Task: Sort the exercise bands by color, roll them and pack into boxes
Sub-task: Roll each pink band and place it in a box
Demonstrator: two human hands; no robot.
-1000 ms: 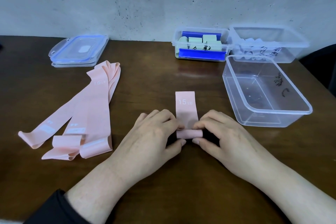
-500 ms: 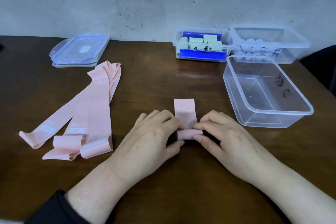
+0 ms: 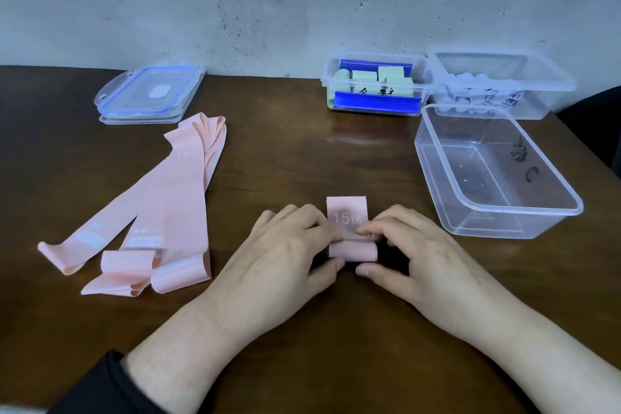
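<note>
In the head view, your left hand (image 3: pixel 289 252) and right hand (image 3: pixel 413 259) meet at the middle of the brown table (image 3: pixel 302 363), both pinched on the ends of one pink band (image 3: pixel 347 228). Its near part is wound into a roll between your thumbs and forefingers, and the short flat tail printed "15 LB" lies on the wood just beyond the roll. Your left fingers (image 3: pixel 312 222) curl over the left end of the roll; your right fingertips press down on top of it. A black sleeve (image 3: pixel 97 386) covers your left forearm at the bottom edge. To your left lies a pile of unrolled pink bands (image 3: pixel 168 208), spread flat in a fan with some near ends curled up. Beyond them, by the wall, sit stacked clear lids (image 3: pixel 148 96) with blue rims. To your right stands an empty clear box (image 3: pixel 497 222), near the band but apart from it. Behind it, against the wall, a smaller box (image 3: pixel 374 86) holds pale green rolls and has blue strips along its long sides, and touching its right side another box (image 3: pixel 504 87) holds whitish rolls.
</note>
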